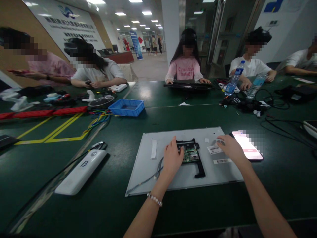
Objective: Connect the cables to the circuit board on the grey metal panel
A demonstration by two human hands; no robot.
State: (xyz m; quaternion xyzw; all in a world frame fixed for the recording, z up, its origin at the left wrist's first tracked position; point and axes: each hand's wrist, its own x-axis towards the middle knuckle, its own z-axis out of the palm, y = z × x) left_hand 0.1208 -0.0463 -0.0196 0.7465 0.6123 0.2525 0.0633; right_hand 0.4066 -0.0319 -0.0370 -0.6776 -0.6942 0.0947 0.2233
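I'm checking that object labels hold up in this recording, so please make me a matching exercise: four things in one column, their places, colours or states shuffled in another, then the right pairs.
Things
1. Left hand
2. Phone
3. Basket
4. Power bank

Descriptions
A. Blue, farther back than the grey panel
B. At the left side of the circuit board
C. White, left of the panel
D. Screen lit

Pairs: 1-B, 2-D, 3-A, 4-C

Ceiling panels (147,13) shine overhead, leaving the tabletop (198,208) dim (the phone screen (245,145) glares).
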